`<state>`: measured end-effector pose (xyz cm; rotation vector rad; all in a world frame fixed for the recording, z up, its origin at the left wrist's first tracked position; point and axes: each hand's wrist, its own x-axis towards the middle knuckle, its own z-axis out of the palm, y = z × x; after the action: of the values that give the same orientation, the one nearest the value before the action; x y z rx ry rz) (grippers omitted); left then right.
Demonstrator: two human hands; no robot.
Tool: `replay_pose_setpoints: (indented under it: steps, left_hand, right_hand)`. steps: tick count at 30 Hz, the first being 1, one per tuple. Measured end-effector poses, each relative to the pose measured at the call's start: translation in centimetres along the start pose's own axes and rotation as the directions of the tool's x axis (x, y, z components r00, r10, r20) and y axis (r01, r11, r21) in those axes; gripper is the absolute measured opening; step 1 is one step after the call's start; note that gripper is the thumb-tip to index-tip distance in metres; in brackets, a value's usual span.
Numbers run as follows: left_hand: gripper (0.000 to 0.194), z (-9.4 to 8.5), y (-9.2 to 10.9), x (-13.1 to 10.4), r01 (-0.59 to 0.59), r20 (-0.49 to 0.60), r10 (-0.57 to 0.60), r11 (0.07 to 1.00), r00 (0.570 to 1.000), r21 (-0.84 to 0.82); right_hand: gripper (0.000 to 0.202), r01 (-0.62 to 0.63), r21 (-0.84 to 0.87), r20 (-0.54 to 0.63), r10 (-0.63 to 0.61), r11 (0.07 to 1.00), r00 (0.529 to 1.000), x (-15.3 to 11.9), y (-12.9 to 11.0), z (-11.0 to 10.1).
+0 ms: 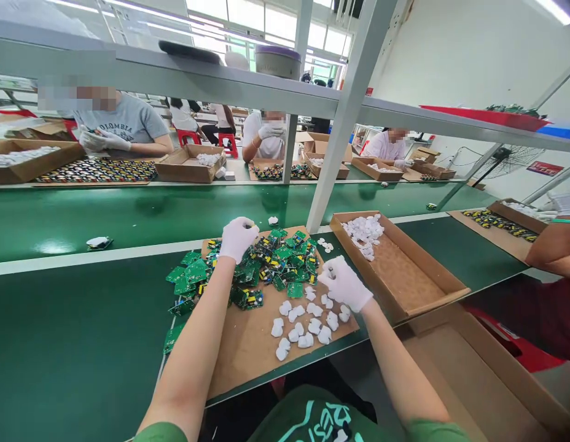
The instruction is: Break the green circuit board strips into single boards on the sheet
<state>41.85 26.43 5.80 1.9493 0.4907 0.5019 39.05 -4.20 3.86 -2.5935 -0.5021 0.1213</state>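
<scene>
My left hand (239,239), in a white glove, is over the back of a heap of green circuit boards (285,255). Its fingers are curled together, and what they hold, if anything, is hidden. To the right of the heap, my gloved right hand (344,283) has thumb and fingers pinched together; I cannot make out what is between them. Below and beside it, several small white pieces (306,339) lie spread on a cardboard sheet (248,347). The boards carry yellow and black components and rest on the same sheet.
A shallow cardboard box (414,270) with white pieces stands at my right. Beyond the bench runs a green conveyor belt (211,212) bearing a board (99,242) topped with white. A metal post (343,116) and overhead shelf (230,73) frame the view. Co-workers sit opposite; another person's arm (554,245) is at right.
</scene>
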Motion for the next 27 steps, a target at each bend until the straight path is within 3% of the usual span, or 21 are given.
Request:
replay_pose_setpoints:
  steps: [3, 5, 7, 11, 16, 19, 21, 24, 27]
  left_hand:
    - [0.019, -1.1, 1.3, -0.1, 0.042, -0.055, -0.063, 0.946, 0.997, -0.320]
    - [0.021, -1.8, 2.6, -0.5, 0.057, -0.066, -0.110, 0.838, 0.992, -0.543]
    - [0.018, -2.4, 4.0, -1.1, 0.054, -0.074, -0.154, 0.690, 0.985, -0.721]
    - [0.008, -3.5, 6.9, -3.1, 0.079, -0.009, -0.203, 0.421, 0.979, -0.904]
    - [0.010, -4.7, 9.8, -6.0, 0.140, 0.099, -0.181, 0.226, 0.978, -0.964]
    - [0.017, -5.0, 11.4, -7.8, 0.192, 0.171, -0.168, 0.115, 0.971, -0.975]
    - [0.014, -4.8, 12.2, -9.0, 0.211, 0.191, -0.145, 0.135, 0.971, -0.968]
    - [0.016, -4.4, 12.5, -10.7, 0.264, 0.267, -0.028, 0.273, 0.963, -0.925]
    - [0.020, -3.9, 12.2, -12.1, 0.317, 0.400, 0.143, 0.399, 0.905, -0.860]
  right_hand:
    - [0.023, 0.102, 0.315, -0.006, -0.105, 0.943, 0.994, -0.7, -1.5, -2.2]
    - [0.028, 0.163, 0.608, 0.018, -0.219, 0.777, 0.976, -1.1, -2.7, -3.8]
    - [0.031, 0.202, 0.783, 0.011, -0.338, 0.588, 0.941, -1.1, -3.8, -5.3]
    - [0.026, 0.272, 0.861, -0.029, -0.493, 0.430, 0.870, -0.7, -5.6, -7.5]
    - [0.018, 0.313, 0.888, -0.077, -0.563, 0.336, 0.823, 0.5, -7.7, -8.8]
    - [0.013, 0.405, 0.861, -0.181, -0.558, 0.307, 0.810, 1.0, -8.5, -9.5]
    - [0.010, 0.477, 0.830, -0.274, -0.533, 0.290, 0.801, 1.1, -8.7, -10.0]
    - [0.006, 0.545, 0.803, -0.372, -0.512, 0.241, 0.774, 0.7, -8.4, -10.5]
    - [0.007, 0.604, 0.778, -0.453, -0.513, 0.172, 0.729, 0.3, -8.1, -10.6]
